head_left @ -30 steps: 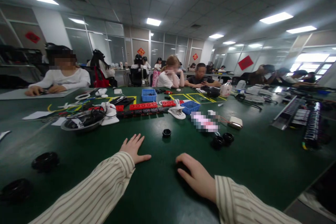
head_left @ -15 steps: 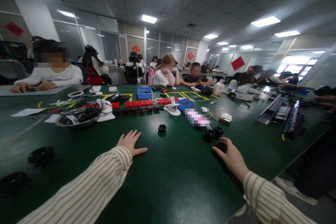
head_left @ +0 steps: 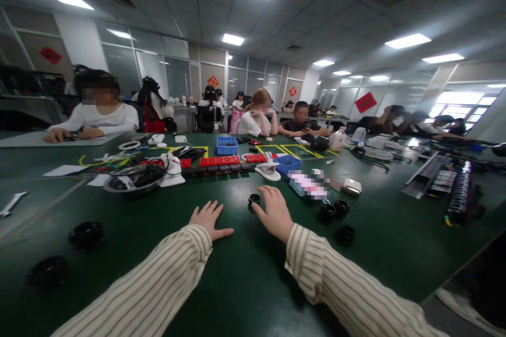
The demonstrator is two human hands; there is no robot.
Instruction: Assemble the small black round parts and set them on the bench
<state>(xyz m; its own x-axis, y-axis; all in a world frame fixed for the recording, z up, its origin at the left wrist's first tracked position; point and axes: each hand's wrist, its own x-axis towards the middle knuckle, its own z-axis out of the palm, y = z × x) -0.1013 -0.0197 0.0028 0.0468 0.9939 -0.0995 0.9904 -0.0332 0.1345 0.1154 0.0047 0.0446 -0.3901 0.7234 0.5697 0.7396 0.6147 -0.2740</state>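
Mid-frame, the left hand [head_left: 208,218] lies flat and empty on the green table [head_left: 245,274], while the right hand [head_left: 274,212], fingers loosely spread, touches a small black ring [head_left: 254,199].

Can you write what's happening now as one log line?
left hand: flat on green table | right hand: reaching small black ring | three black rings right

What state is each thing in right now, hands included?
Left hand: flat on the table, open.
Right hand: open, fingers reaching the small ring.
Small ring: upright on the table.
Three black caps: lying apart from both hands.
Blue bin: upright.
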